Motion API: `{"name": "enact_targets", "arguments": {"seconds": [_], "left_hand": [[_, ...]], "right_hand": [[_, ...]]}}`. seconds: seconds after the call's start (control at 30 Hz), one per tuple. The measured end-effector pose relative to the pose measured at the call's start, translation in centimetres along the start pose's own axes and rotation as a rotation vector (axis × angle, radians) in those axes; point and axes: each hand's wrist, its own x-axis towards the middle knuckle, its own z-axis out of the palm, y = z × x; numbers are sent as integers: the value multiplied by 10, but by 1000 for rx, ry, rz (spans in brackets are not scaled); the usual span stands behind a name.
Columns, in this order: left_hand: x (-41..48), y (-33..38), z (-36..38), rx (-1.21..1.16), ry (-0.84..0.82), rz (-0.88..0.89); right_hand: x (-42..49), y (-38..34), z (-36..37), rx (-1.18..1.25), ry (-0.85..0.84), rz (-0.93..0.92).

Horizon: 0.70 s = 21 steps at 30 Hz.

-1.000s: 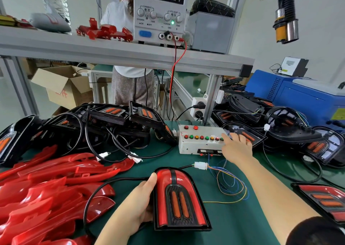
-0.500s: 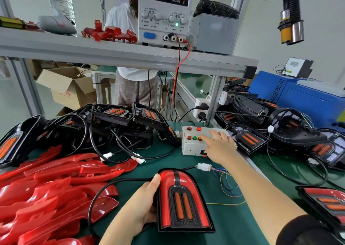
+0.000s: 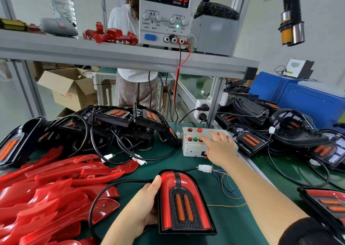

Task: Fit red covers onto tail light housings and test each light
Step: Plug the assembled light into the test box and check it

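A tail light [image 3: 183, 201] with its red cover fitted lies on the green mat in front of me, its black cable running to a white connector [image 3: 205, 168]. My left hand [image 3: 141, 205] grips its left edge, thumb on the red cover. My right hand [image 3: 219, 147] lies over the white test box [image 3: 192, 147], fingers stretched across its row of coloured buttons, index finger by the orange one. A heap of loose red covers [image 3: 56, 188] fills the left. Black housings without covers [image 3: 115, 125] are piled behind them.
The power supply [image 3: 165, 15] on the shelf reads 0.000 A and 12.00 V. More tail lights [image 3: 298, 132] crowd the right side, one at the right edge [image 3: 328, 205]. A person stands behind the bench. A black hose [image 3: 292, 20] hangs at the top right. Loose coloured wires [image 3: 225, 186] cross the mat.
My right hand has slid leftward along the test box's button row. The current reading has dropped to 0.000. My left hand stays on the tail light.
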Motion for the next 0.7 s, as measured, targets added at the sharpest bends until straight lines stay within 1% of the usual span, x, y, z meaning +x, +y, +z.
{"name": "enact_targets", "arguments": {"seconds": [0.5,0.7], "left_hand": [[0,-1,-1,12,-12,-10],[-1,0,0,-4,-1,1]], "right_hand": [[0,-6,-2,-97,90,-45],[2,-5,-2,-15,38,-12]]}}
